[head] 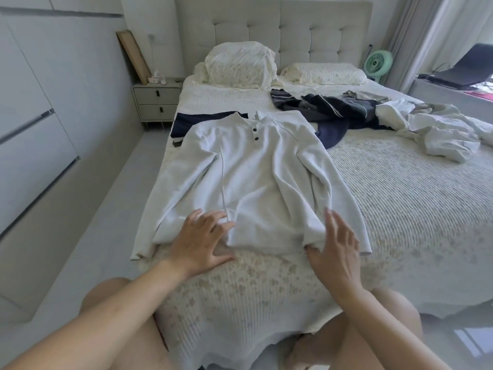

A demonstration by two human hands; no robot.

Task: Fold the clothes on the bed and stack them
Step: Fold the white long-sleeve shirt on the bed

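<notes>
shirt [256, 177] on bed [400, 198], clothes pile [333, 110] behind right

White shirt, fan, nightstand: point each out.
White shirt [256, 180], head view, chest.
Fan [377, 63], head view, grille centre.
Nightstand [156, 102], head view, drawer fronts.

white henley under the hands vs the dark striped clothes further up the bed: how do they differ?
The white henley shirt lies spread flat, front up, sleeves along its sides; the dark striped clothes sit in a crumpled heap. The henley is plain white with dark buttons; the heap is navy and grey with pale stripes. The left hand and right hand are at the henley's hem; nothing touches the heap. Both lie unfolded on the bed.
</notes>
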